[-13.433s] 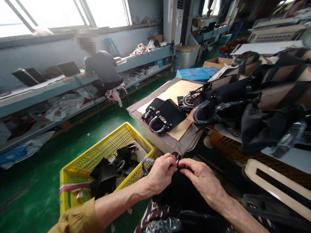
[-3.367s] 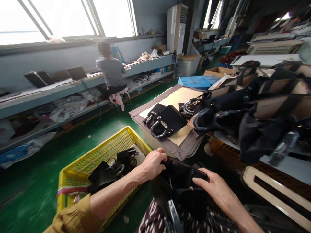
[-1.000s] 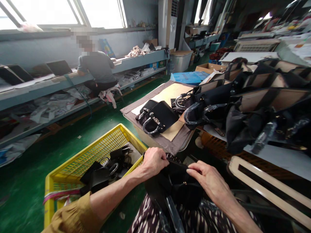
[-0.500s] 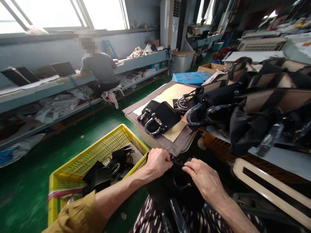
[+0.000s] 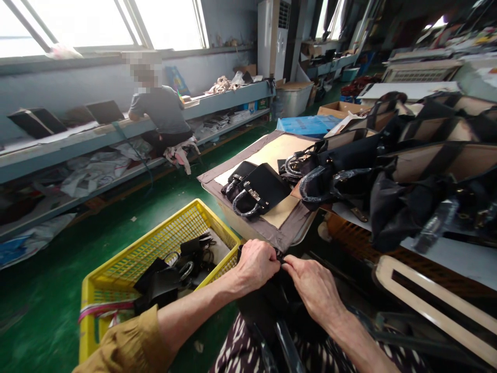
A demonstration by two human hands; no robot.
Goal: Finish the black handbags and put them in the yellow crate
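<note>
A black handbag (image 5: 254,305) rests on my lap, its plastic-wrapped handles (image 5: 286,346) hanging down toward me. My left hand (image 5: 257,265) is closed on the bag's upper edge. Close beside it, my right hand (image 5: 315,287) pinches the same dark edge between thumb and fingers. The fingertips of both hands nearly meet. Shadow hides most of the bag's body, and I cannot make out the exact part between my fingers.
Left of my arms stands a yellow crate (image 5: 145,243) with small black bags. Ahead, a padded table (image 5: 285,220) bears finished-looking black handbags (image 5: 264,189). More large bags (image 5: 438,160) pile up at right, above a pale slotted frame (image 5: 430,295). A person (image 5: 161,111) sits at the far bench.
My right hand has moved left along the bag's edge, closing the gap to my left hand. The left hand keeps its grip. The view has shifted slightly.
</note>
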